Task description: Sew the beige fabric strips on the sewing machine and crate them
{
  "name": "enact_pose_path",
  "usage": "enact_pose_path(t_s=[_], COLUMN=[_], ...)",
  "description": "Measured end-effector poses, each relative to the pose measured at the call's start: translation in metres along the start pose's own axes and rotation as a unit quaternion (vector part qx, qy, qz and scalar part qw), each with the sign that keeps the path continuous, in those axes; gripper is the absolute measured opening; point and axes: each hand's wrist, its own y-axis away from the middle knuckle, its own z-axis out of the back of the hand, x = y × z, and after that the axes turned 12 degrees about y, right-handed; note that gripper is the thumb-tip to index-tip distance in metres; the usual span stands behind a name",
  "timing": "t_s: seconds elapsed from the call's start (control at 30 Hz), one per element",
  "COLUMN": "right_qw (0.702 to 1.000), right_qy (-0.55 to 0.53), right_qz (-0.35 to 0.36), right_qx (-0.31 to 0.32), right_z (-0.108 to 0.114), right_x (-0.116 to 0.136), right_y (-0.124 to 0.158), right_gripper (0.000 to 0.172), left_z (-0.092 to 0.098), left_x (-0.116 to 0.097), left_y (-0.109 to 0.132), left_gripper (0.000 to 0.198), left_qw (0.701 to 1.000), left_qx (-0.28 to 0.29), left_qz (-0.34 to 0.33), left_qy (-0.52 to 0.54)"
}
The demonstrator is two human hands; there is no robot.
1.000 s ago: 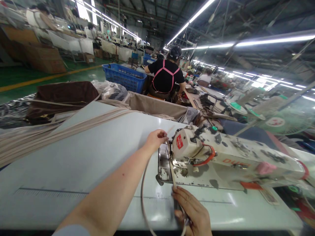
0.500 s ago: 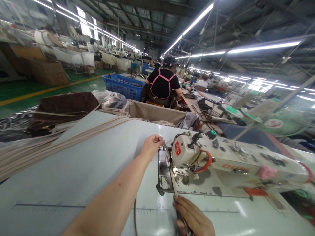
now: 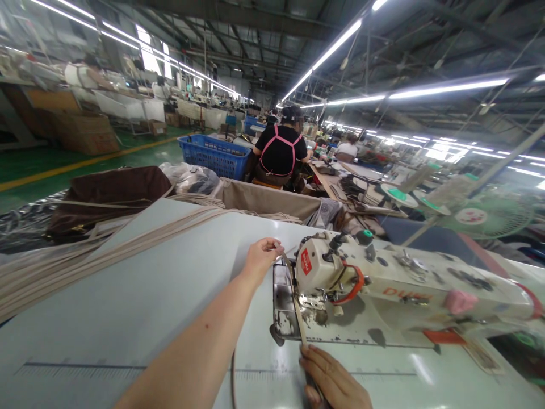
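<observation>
A narrow beige strap (image 3: 300, 318) runs front to back through the sewing machine (image 3: 366, 278), passing under its needle area. Behind the machine head, my left hand (image 3: 261, 258) pinches the strap's far part between thumb and fingers. At the near side my right hand (image 3: 334, 378) is closed on the same strap, just in front of the metal bed plate (image 3: 284, 301). The strap's lower end goes under my right fingers and is hidden there. A thin dark cord or strip (image 3: 233, 375) hangs in a curve beside my left forearm.
A bundle of long beige straps (image 3: 110, 250) lies along the table's left side. Beyond the table edge stand a beige fabric-lined bin (image 3: 268, 200), a blue crate (image 3: 215, 156) and a person in a black shirt (image 3: 279, 150). A fan (image 3: 489, 216) stands at the right.
The view has shifted slightly, so the scene sits a little lower. Both hands keep their hold on the strap with hardly any movement. The person ahead has moved an arm.
</observation>
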Motion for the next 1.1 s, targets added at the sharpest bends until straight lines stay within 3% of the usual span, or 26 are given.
enact_pose_path(t_s=[0.13, 0.27, 0.47, 0.6, 0.67, 0.77, 0.9, 1.1], right_qw=[1.000, 1.000, 0.999, 0.997, 0.997, 0.996, 0.995, 0.995], right_qy=[0.002, -0.012, -0.021, -0.038, -0.043, -0.049, -0.055, -0.051], right_qz=[0.012, 0.006, -0.028, -0.052, -0.061, -0.073, -0.082, -0.080], right_qx=[0.007, 0.020, 0.040, 0.036, 0.029, 0.029, 0.030, 0.033], right_z=[0.002, 0.008, 0.012, 0.012, 0.012, 0.013, 0.013, 0.012], right_x=[-0.001, 0.000, 0.009, 0.013, 0.015, 0.017, 0.018, 0.018], right_y=[-0.001, -0.005, -0.008, -0.008, -0.008, -0.009, -0.009, -0.008], right_gripper=[0.032, 0.032, 0.035, 0.034, 0.034, 0.033, 0.033, 0.030], left_z=[0.003, 0.014, 0.047, 0.059, 0.058, 0.051, 0.043, 0.043], left_x=[0.000, -0.014, -0.041, -0.049, -0.054, -0.060, -0.064, -0.061], left_y=[-0.004, -0.009, 0.012, 0.041, 0.053, 0.062, 0.065, 0.063], left_gripper=[0.033, 0.021, 0.016, 0.022, 0.026, 0.026, 0.027, 0.034], left_qw=[0.999, 0.990, 0.948, 0.895, 0.868, 0.849, 0.837, 0.835], left_qx=[0.011, 0.049, 0.168, 0.287, 0.341, 0.374, 0.403, 0.402], left_qz=[-0.006, 0.008, 0.095, 0.176, 0.223, 0.273, 0.284, 0.280], left_qy=[-0.045, -0.134, -0.255, -0.293, -0.285, -0.256, -0.237, -0.250])
